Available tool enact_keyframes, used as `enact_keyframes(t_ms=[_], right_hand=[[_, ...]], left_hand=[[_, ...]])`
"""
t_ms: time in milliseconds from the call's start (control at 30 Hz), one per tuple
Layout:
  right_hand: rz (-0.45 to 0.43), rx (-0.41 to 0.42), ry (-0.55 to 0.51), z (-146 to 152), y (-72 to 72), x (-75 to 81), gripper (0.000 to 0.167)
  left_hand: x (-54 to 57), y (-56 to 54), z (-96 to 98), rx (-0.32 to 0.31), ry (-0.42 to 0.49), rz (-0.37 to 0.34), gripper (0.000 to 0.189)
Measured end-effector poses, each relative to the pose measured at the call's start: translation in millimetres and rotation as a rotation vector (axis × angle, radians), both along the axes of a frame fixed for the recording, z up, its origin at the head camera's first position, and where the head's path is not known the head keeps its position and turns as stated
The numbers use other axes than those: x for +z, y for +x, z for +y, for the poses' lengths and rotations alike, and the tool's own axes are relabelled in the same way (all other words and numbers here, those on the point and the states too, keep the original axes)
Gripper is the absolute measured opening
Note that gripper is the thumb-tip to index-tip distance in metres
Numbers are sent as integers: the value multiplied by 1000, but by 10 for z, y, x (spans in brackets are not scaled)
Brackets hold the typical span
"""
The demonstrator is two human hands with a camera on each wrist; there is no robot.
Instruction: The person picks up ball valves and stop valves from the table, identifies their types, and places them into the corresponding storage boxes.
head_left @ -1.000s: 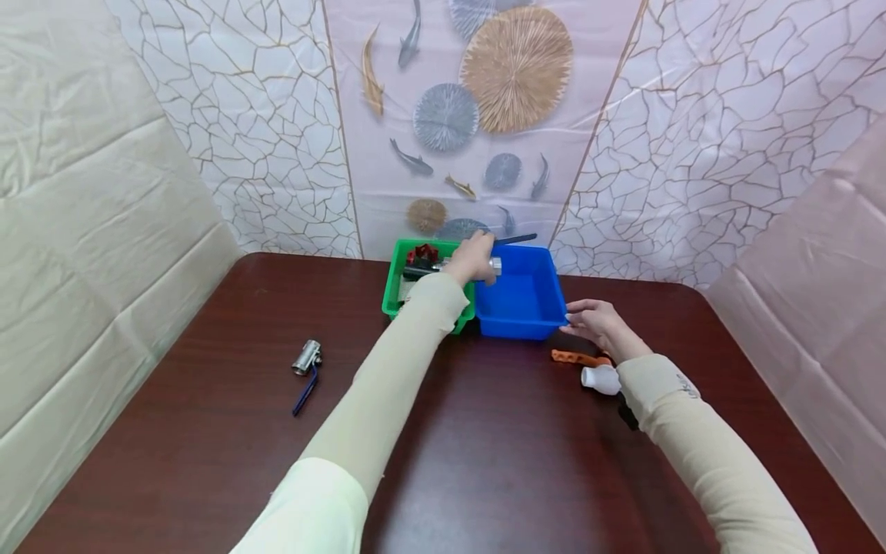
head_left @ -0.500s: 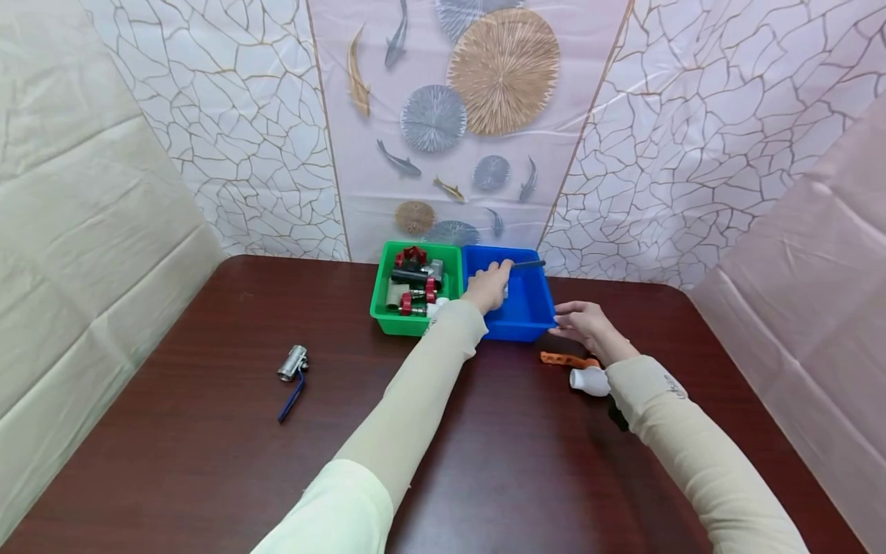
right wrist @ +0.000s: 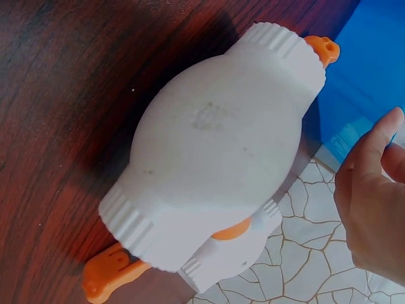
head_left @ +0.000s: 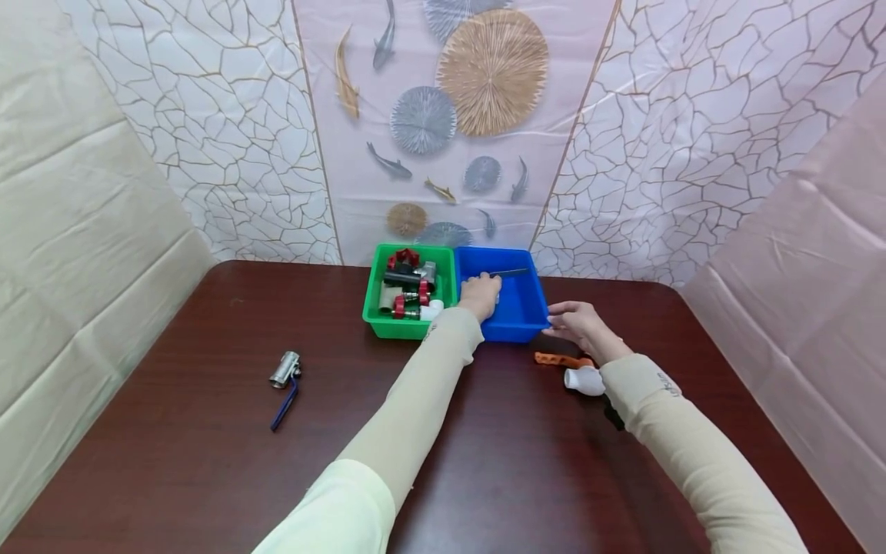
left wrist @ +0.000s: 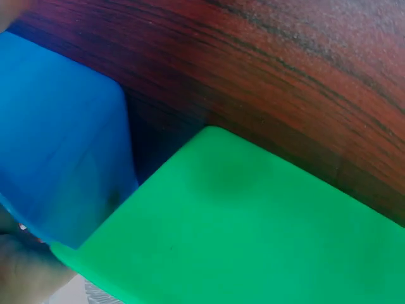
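Observation:
My left hand (head_left: pixel 480 297) is inside the blue bin (head_left: pixel 515 331), its fingers curled over a ball valve. Only the valve's long dark lever (head_left: pixel 511 271) and a pale bit of its body show past the fingers. In the left wrist view, part of that hand (left wrist: pixel 28 272) appears at the lower left, behind the bin walls. At the blue bin's right front corner, my right hand (head_left: pixel 577 323) pinches the rim between thumb and fingers. Below the right wrist lies a white plastic valve (right wrist: pixel 215 133) with an orange handle (head_left: pixel 557 359).
Touching the blue bin's left side is a green bin (head_left: pixel 398 331) with several fittings and red-handled valves. A metal ball valve (head_left: pixel 284 369) with a blue lever lies on the table's left. Something black (head_left: pixel 613 415) is partly hidden under the right sleeve. A patterned backdrop (head_left: pixel 263 138) stands behind.
The left hand has moved from above the green bin rightward and down into the blue bin with the ball valve. The right hand stays at the blue bin's corner. The head view has shifted slightly.

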State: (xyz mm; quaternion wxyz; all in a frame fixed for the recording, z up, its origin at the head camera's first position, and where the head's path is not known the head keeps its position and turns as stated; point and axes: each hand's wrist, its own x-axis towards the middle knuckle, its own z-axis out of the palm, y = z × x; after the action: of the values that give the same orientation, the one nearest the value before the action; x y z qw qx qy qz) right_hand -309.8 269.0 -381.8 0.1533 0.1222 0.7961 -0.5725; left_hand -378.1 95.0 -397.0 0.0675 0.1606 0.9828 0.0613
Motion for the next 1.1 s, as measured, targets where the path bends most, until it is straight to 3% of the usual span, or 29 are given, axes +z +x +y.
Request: enact_keyframes(t_ms=[333, 600, 767, 1100], right_hand=[[-7, -4, 1, -26, -13, -12, 44], [-13, -10, 6, -26, -14, -2, 44], [-14, -6, 4, -36, -4, 12, 44], [-16, -17, 5, -33, -3, 20, 44]], left_hand=[[-33, -12, -16, 20, 34, 30, 25], [-53, -23, -24, -4, 51, 47, 26], [-72, -40, -41, -31, 87, 113, 24], [-81, -39, -14, -65, 4, 244, 22]])
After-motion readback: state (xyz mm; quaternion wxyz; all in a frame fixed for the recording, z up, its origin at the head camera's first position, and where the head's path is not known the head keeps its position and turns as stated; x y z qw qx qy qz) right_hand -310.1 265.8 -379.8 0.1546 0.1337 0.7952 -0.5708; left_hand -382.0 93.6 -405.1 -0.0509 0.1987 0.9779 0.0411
